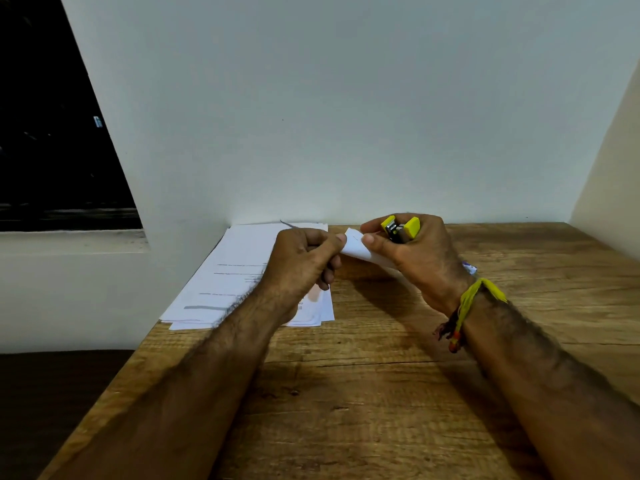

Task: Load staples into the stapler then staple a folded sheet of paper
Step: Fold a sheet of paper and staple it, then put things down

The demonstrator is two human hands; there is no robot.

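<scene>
Clearly the stapler (401,229) is up off the counter (363,375), yellow at both visible ends with bare metal between, gripped in the curled fingers of the right hand (414,252); the same hand's thumb presses down on a small folded sheet of paper (360,249), and the left hand (301,261) pinches that paper's other edge between thumb and forefinger, its other fingers curled under; stapler and paper sit just beside each other, held above the wood near the back wall; whether the paper is already between the stapler's two halves I cannot tell, nor whether staples are inside; my guess is that the loading is done and the stapling step is in hand; the next move would call for sliding the folded edge squarely into the mouth, keeping the layers aligned, then a firm squeeze; no box or tray of staples shows anywhere; a loose pile of printed sheets (242,271) lies on the counter's left side, partly under the left forearm; a yellow thread band (467,303) circles the right wrist.
</scene>
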